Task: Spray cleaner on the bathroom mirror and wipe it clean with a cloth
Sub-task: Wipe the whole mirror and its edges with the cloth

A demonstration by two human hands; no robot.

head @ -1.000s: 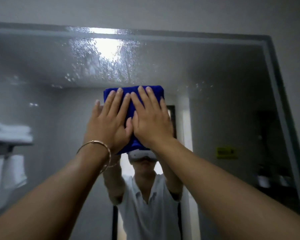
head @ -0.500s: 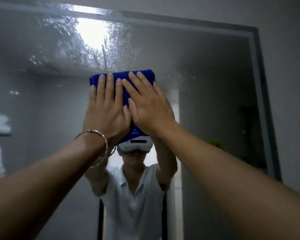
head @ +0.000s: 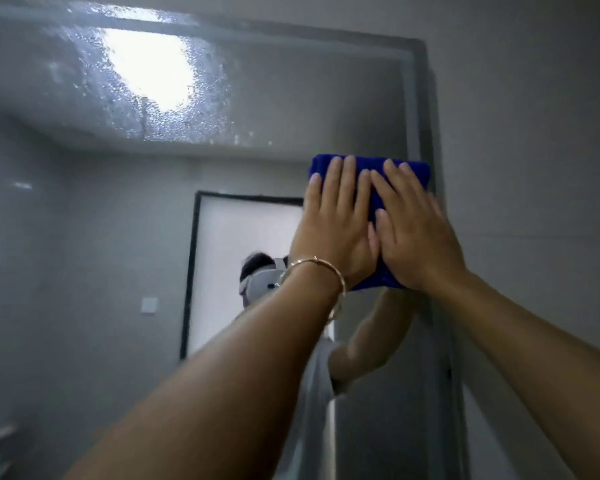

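Nearest to us, two bare forearms reach up and away, the left one wearing a thin bracelet (head: 321, 268) at the wrist; beyond them the left hand (head: 333, 220) and right hand (head: 416, 230) lie side by side, thumbs touching, fingers straight and flat; neither curls round anything, both simply press the folded blue cloth (head: 368, 161) against the glass. The cloth sits high on the mirror (head: 118, 271), hard against its right frame (head: 416, 98), its far corner just touching that edge.

We judge the spraying done and the wiping in hand; no bottle shows. Up and to the left, well apart from the cloth, a broad patch of droplets (head: 160, 98) beads across the glass over a bright reflected light, with a run or two trailing down; that is the work left.

The next move, as we read it, calls for a firm sweep from the frame leftward and upward through the wet patch, palms kept flat so the cloth does not slip or bunch. Farthest off, the glass reflects a pale doorway (head: 243, 244) and a wall switch (head: 149, 304).
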